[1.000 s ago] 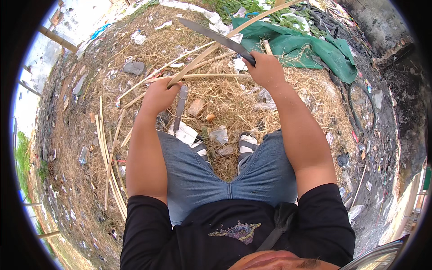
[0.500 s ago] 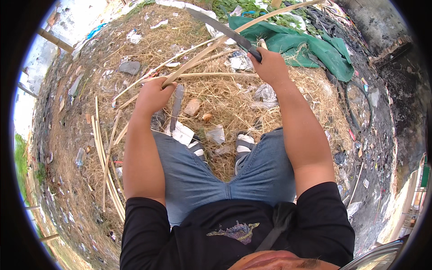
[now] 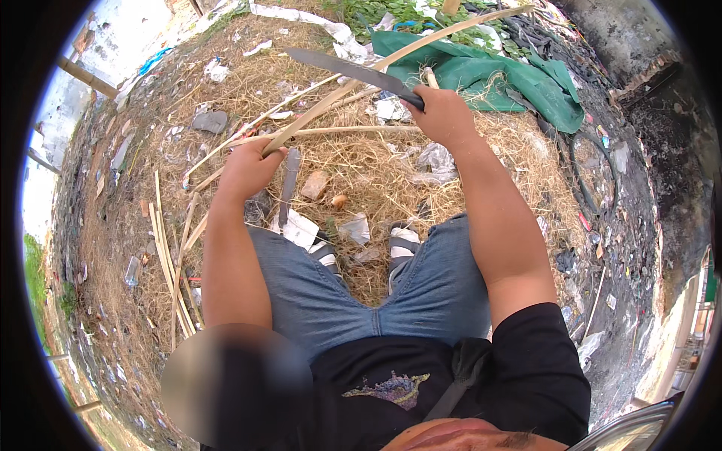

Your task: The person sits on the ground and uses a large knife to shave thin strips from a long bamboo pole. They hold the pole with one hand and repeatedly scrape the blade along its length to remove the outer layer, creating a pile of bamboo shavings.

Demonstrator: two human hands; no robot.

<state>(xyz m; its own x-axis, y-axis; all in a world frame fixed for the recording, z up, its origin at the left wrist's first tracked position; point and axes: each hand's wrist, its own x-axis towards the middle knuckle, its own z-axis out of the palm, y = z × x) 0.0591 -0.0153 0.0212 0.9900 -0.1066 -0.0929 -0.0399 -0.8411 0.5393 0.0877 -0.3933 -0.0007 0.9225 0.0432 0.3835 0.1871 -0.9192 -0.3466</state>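
Note:
My left hand (image 3: 252, 167) is closed around the near end of a long pale strip (image 3: 459, 28), apparently split bamboo, which slants up to the far right. In my right hand (image 3: 445, 116) is the dark handle of a machete (image 3: 338, 68). Its long grey blade points to the far left and crosses over the strip; whether it touches the strip I cannot tell. Several thinner strips (image 3: 323, 131) lie on the straw below. A second narrow grey blade (image 3: 289, 184) rests beside my left hand, near a white scrap (image 3: 301, 229).
More pale strips (image 3: 167, 259) lie left of my left forearm. A green sheet (image 3: 519, 79) is spread beyond my right hand, with a black hose (image 3: 579, 173) to its right. Brick pieces (image 3: 315, 184) and litter are scattered over the straw. A dark wall (image 3: 662, 150) stands at right.
My right hand has shifted slightly left, and the machete's tip has swung lower and further left across the strip. My left hand keeps its hold, moving slightly left and nearer.

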